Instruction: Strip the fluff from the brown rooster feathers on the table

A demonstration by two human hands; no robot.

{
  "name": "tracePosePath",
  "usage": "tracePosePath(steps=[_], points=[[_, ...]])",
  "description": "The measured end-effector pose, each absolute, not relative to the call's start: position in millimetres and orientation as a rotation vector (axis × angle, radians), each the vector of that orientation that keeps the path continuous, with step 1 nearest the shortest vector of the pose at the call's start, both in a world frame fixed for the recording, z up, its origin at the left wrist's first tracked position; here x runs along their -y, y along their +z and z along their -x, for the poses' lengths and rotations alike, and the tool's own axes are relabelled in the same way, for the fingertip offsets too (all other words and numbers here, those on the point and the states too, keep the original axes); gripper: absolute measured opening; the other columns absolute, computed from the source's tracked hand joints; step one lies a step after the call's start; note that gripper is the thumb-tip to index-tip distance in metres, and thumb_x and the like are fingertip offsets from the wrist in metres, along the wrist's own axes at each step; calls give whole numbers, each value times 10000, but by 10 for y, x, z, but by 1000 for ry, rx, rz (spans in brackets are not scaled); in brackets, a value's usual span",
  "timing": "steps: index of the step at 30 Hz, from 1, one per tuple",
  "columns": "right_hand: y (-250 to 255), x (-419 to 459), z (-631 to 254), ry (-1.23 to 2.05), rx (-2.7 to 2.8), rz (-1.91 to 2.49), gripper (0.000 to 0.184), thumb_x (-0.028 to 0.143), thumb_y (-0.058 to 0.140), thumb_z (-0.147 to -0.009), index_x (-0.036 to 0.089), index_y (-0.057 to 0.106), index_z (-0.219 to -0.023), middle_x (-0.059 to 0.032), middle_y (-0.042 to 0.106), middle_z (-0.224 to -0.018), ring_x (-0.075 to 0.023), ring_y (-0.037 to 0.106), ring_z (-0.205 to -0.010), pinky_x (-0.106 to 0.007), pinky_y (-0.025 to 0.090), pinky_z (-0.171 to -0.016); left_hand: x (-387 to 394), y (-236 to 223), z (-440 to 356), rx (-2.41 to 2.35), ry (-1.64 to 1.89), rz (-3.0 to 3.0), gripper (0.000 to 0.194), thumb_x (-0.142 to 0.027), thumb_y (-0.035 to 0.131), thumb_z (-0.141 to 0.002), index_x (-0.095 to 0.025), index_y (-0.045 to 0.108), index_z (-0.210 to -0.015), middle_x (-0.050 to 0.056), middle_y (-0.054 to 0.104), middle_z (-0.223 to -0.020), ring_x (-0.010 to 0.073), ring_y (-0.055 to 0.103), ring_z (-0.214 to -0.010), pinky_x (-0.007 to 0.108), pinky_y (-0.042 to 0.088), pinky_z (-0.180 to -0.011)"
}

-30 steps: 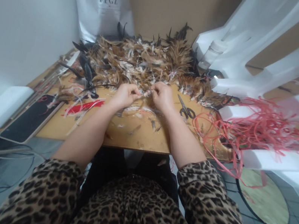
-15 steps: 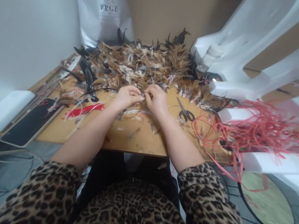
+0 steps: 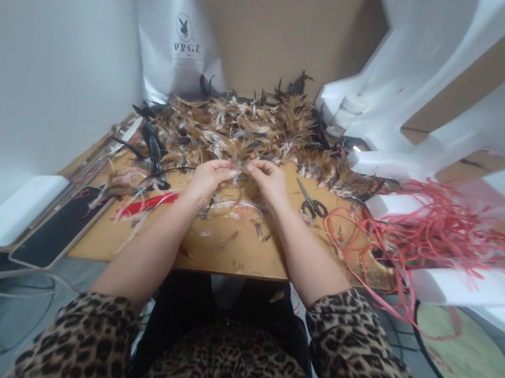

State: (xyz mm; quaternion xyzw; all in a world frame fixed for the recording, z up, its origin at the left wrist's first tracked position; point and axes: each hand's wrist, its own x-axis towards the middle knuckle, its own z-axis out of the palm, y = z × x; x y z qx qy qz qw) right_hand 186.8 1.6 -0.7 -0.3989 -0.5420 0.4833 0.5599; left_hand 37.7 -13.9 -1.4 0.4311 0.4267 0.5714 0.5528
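Observation:
My left hand (image 3: 209, 182) and my right hand (image 3: 269, 183) meet over the near edge of a large heap of brown and black feathers (image 3: 225, 120). Fingertips of both hands are pinched on a small tuft of feathers (image 3: 240, 165) between them, its pale quill ends pointing towards me. Where the tuft ends and the heap behind begins is hard to make out. Scissors (image 3: 311, 201) with black handles lie to the right of my right hand. Left of my left wrist is a flat red strip (image 3: 146, 203) with pale ribbons.
A tangle of pink-red ribbon (image 3: 438, 236) spills over white foam pieces (image 3: 454, 281) at right. A phone (image 3: 57, 226) and a white power bank (image 3: 19, 209) with a cable lie at left. Behind stand a silver bag (image 3: 166, 39) and a clear jar (image 3: 344, 117).
The view has tilted, so everything sits lower in the picture. My hands have moved slightly apart, and the tuft between my fingertips shows more than before.

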Motion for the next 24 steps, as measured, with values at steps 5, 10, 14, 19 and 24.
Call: tracePosePath(steps=[5, 10, 14, 19, 24], points=[[6, 4, -1851, 1105, 1344, 943, 241, 354, 677, -592, 146, 564, -633, 34, 549, -586, -82, 459, -568, -232, 387, -613, 148, -60, -420, -1068, 1327, -1061, 338, -246, 790, -470, -124, 642, -748, -4, 620, -605, 48, 468, -455, 167, 289, -412], [-42, -15, -1849, 1068, 1350, 1016, 221, 344, 654, -600, 142, 568, -630, 27, 548, -570, -88, 449, -551, -233, 369, -578, 170, -64, -469, -1102, 1313, -1112, 318, -273, 775, -504, -123, 625, -741, -2, 610, -583, 74, 512, -484, 181, 356, -441], [-62, 9, -1829, 1122, 1328, 1007, 213, 338, 655, -605, 143, 589, -661, 13, 591, -608, -96, 473, -569, -233, 380, -589, 147, -92, -454, -1155, 1329, -1121, 300, -305, 764, -527, -117, 627, -716, -2, 589, -541, 73, 495, -463, 179, 334, -422], [4, 69, -1830, 1272, 1236, 928, 207, 307, 695, -571, 135, 621, -658, 7, 626, -631, -94, 499, -576, -241, 398, -624, 120, -105, -387, -1097, 1315, -1110, 262, -317, 749, -566, -111, 646, -691, -6, 564, -515, 39, 420, -414, 172, 276, -407], [8, 75, -1852, 1473, 1175, 778, 243, 294, 726, -543, 141, 621, -700, 26, 616, -611, -83, 507, -554, -239, 411, -635, 158, -39, -358, -844, 1218, -906, 270, -238, 792, -486, -113, 622, -654, -6, 553, -546, 27, 410, -444, 152, 245, -399]])
